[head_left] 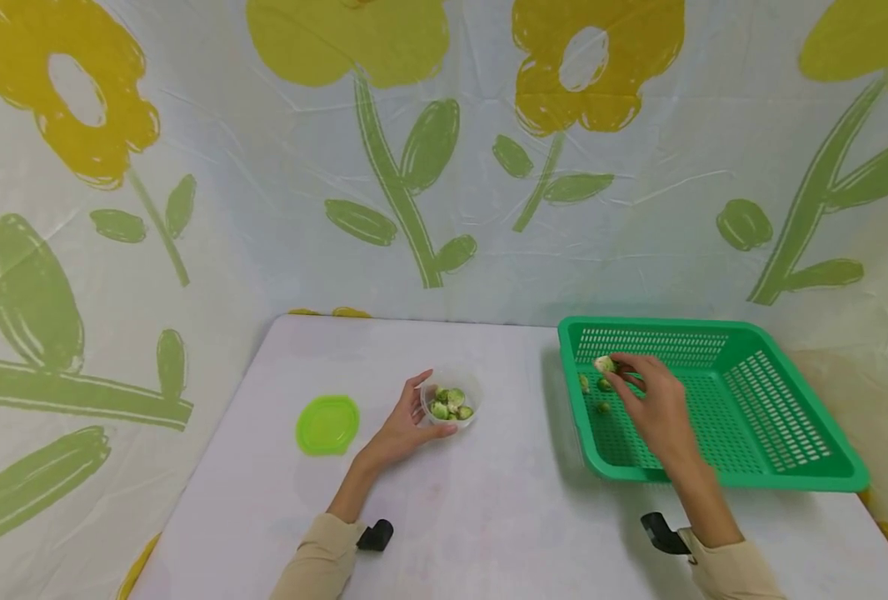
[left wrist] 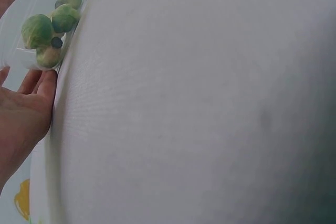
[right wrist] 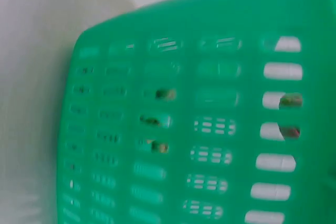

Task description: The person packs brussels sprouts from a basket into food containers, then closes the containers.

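My left hand [head_left: 401,429] curls round the side of a clear plastic container [head_left: 474,392], thumb at the near side. Inside it lie several Brussels sprouts [head_left: 455,398], also seen through its wall in the left wrist view [left wrist: 38,31]. Over the left part of a green basket [head_left: 714,477], my right hand [head_left: 657,408] pinches a pale-cut Brussels sprout [head_left: 604,364] between thumb and fingers. A few more sprouts [head_left: 604,407] lie on the basket floor below it. In the right wrist view, the basket's slotted wall [right wrist: 173,24] hides the hand.
A bright green lid [head_left: 327,425] lies flat on the white table [head_left: 504,500], left of the container. Behind the table hangs a flower-printed cloth [head_left: 489,250]. The basket stands near the table's right edge, its rim raised above the tabletop.
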